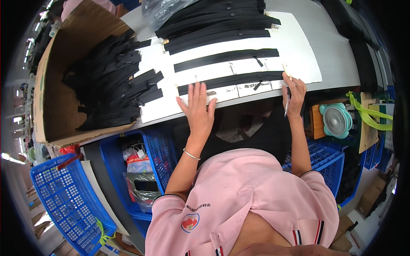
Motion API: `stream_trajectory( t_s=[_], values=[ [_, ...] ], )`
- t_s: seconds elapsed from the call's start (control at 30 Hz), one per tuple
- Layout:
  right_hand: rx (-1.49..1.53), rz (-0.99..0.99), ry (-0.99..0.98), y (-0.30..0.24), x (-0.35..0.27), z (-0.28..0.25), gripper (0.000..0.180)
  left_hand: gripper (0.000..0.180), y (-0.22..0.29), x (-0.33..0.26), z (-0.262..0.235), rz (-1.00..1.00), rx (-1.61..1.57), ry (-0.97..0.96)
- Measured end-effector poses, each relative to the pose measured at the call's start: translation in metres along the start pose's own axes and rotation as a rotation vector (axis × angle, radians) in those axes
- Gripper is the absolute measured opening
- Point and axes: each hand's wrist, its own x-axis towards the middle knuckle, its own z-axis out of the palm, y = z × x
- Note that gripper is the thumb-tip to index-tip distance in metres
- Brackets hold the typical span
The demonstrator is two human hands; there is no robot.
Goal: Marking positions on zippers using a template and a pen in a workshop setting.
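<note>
A black zipper (239, 80) lies straight along the near edge of a white board (299, 51), its pull tab hanging toward me. My left hand (198, 111) rests flat near its left end, fingers stretched and spread, with nothing held. At the zipper's right end, the thumb and fingertips of my right hand (294, 96) press on the tape. A slim pen (287, 106) is tucked in that same hand, pointing down. A second black zipper (226, 59) lies parallel just beyond. Farther back, several more zippers (213, 25) are laid in overlapping rows. Small pen marks show on the board.
On the left, a cardboard box (45, 98) lies open toward the board with a heap of black zippers (111, 81). Clear plastic (164, 10) lies at the back. Blue baskets (70, 205) stand below the table, and a turquoise fan (337, 120) is at the right.
</note>
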Motion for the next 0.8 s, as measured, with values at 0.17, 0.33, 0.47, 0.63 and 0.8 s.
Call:
stream_trajectory(
  t_s=[0.17, 0.33, 0.47, 0.63, 0.8],
  values=[
    [-0.043, -0.009, 0.003, -0.004, 0.002, 0.000, 0.041, 0.067, -0.020, -0.013, -0.008, -0.066, 0.024, 0.007],
    [-0.085, 0.062, -0.011, -0.016, 0.012, -0.002, 0.034, 0.065, -0.016, -0.014, -0.007, -0.065, 0.021, 0.051],
    [0.315, 0.307, -0.098, -0.069, 0.038, 0.000, 0.024, 0.065, -0.019, -0.014, -0.006, -0.072, 0.014, 0.057],
    [0.916, 0.422, -0.346, -0.151, 0.074, 0.031, 0.019, 0.067, -0.020, -0.015, -0.005, -0.069, 0.013, 0.084],
    [1.026, 0.474, -0.469, -0.187, 0.077, 0.087, 0.019, 0.067, -0.019, -0.014, -0.003, -0.078, -0.005, 0.101]
  ],
)
